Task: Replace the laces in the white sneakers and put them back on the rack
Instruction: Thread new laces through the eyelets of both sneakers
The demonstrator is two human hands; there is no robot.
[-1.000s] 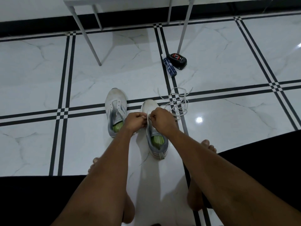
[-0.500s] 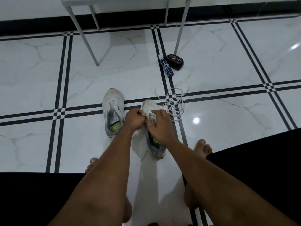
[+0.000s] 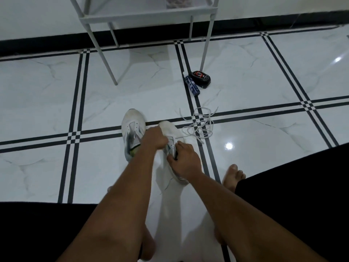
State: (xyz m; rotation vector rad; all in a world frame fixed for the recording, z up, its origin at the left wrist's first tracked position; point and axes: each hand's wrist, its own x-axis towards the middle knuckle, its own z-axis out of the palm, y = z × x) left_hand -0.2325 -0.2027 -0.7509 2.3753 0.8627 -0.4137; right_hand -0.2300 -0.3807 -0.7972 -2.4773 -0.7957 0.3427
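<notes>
Two white sneakers stand side by side on the tiled floor. The left sneaker (image 3: pixel 133 127) has no hand on it. My left hand (image 3: pixel 155 138) is curled in a fist over the eyelets of the right sneaker (image 3: pixel 168 130) and pinches a white lace. My right hand (image 3: pixel 186 160) grips that shoe's opening by the collar and covers its heel. A loose white lace (image 3: pixel 200 122) lies in a tangle just right of the shoe's toe, one strand running to the eyelets.
The white metal rack (image 3: pixel 149 17) stands ahead against the wall, its legs on the floor. A black tin (image 3: pixel 201 79) and a blue tube (image 3: pixel 192 88) lie by its right leg. My bare feet (image 3: pixel 233 175) and black-clad legs flank the shoes.
My right hand has slid back from the eyelets to the shoe's collar. My left hand has moved forward over the eyelets. My view has tilted up, showing more of the rack.
</notes>
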